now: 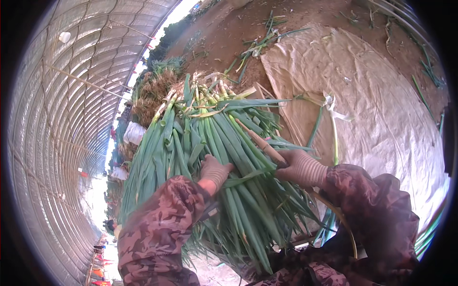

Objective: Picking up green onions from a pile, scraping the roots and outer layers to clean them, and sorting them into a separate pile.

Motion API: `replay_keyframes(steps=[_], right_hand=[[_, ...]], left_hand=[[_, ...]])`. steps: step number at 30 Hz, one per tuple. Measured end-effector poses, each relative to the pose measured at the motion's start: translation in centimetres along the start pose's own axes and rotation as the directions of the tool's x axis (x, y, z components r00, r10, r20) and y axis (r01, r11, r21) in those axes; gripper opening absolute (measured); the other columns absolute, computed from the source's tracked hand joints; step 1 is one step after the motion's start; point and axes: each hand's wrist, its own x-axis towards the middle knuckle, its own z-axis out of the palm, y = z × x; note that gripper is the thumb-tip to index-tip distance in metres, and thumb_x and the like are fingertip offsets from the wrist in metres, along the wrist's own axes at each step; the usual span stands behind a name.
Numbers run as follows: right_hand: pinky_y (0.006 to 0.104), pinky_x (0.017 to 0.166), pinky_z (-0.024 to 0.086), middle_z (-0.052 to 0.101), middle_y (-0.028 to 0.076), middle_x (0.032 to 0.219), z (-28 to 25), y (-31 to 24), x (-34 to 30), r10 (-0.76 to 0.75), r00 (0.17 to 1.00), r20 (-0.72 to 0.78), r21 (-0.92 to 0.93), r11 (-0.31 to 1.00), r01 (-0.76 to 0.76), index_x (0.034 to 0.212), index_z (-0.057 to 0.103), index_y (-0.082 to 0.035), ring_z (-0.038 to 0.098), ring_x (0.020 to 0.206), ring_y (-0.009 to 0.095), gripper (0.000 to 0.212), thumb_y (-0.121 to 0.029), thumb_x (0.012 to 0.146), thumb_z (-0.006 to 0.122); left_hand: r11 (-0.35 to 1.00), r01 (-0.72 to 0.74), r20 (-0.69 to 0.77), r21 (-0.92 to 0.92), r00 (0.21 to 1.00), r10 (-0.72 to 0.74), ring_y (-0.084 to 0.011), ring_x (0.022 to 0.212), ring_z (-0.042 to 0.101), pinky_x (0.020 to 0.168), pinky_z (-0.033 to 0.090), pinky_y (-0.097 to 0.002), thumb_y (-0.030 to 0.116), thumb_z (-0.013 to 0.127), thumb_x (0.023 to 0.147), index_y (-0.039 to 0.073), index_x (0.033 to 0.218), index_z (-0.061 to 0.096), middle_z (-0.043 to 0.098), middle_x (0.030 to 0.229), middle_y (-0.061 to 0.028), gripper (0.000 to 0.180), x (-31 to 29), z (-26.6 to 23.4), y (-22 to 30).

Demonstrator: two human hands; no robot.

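Note:
A large heap of long green onions point(224, 138) lies in front of me, roots and pale stems away from me, leaves toward me. My left hand point(214, 171), in a tan glove, is sunk among the leaves in the middle of the heap. Its fingers look curled around some leaves, though the tips are hidden. In a matching glove, my right hand point(303, 168) grips a tan, stick-like wand point(260, 141) that points up and left over the onions. A yellowish hose point(346, 221) runs from below this hand toward my body.
A pale sheet point(367, 100) covers the ground at right, with one loose onion point(335, 136) on its left part. Onion scraps point(260, 43) lie on bare soil beyond. More bundles point(155, 86) stand at far left, beside white bags point(134, 132). An arched plastic tunnel wall point(62, 119) rises at left.

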Motion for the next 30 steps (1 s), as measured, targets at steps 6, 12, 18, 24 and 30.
replay_keyframes(steps=[6,12,18,24,30], right_hand=[[0.0378,0.073,0.053,0.063,0.014,0.076,0.0,-0.1,0.1,-0.076,0.996,-0.040,-0.015,0.997,0.076,0.110,0.062,0.004,0.062,0.069,0.023,0.043,-0.022,0.077,0.068],[0.0374,0.064,0.053,0.061,0.013,0.073,-1.1,-0.4,0.3,0.031,0.999,-0.034,0.006,1.000,-0.030,0.110,0.059,0.004,0.061,0.062,0.021,0.042,-0.022,0.079,0.067],[0.0375,0.064,0.054,0.062,0.014,0.075,-0.5,0.8,0.3,0.079,0.997,-0.018,-0.010,0.997,-0.079,0.111,0.059,0.005,0.063,0.063,0.021,0.044,-0.024,0.079,0.068],[0.0388,0.075,0.054,0.065,0.017,0.083,2.6,-1.0,-1.3,0.016,0.996,0.084,-0.074,0.997,-0.009,0.114,0.058,0.003,0.066,0.077,0.027,0.048,-0.025,0.078,0.069],[0.0436,0.084,0.051,0.065,0.025,0.095,4.3,-1.9,-5.1,-0.119,0.993,0.020,-0.179,0.976,0.121,0.130,0.048,0.000,0.065,0.092,0.041,0.062,-0.021,0.075,0.068]], left_hand=[[0.877,-0.195,0.016,-0.439,0.974,0.225,-0.0346,0.101,0.064,0.087,0.050,-0.0398,0.010,0.069,0.075,-0.007,0.122,0.048,0.064,0.107,-0.0220,0.054,0.7,-3.0,-4.1],[0.820,-0.333,0.031,-0.465,0.920,0.391,-0.0270,0.107,0.063,0.094,0.047,-0.0350,0.004,0.062,0.077,-0.008,0.128,0.050,0.064,0.115,-0.0203,0.054,-5.6,-7.1,-6.9],[0.905,-0.417,0.143,-0.082,0.894,0.425,-0.0398,0.121,0.055,0.103,0.043,-0.0429,0.019,0.067,0.083,-0.004,0.140,0.042,0.057,0.128,-0.0276,0.066,-17.8,-6.0,-13.4],[0.886,-0.464,0.207,0.019,0.869,0.450,-0.0364,0.113,0.060,0.094,0.049,-0.0420,0.019,0.064,0.087,0.004,0.133,0.052,0.063,0.120,-0.0204,0.049,-30.4,-0.5,-19.6],[0.934,-0.337,0.716,0.124,0.681,0.151,-0.0330,0.106,0.063,0.087,0.051,-0.0410,0.021,0.064,0.088,0.008,0.122,0.061,0.064,0.115,-0.0171,0.037,-28.3,-2.0,-15.5]])
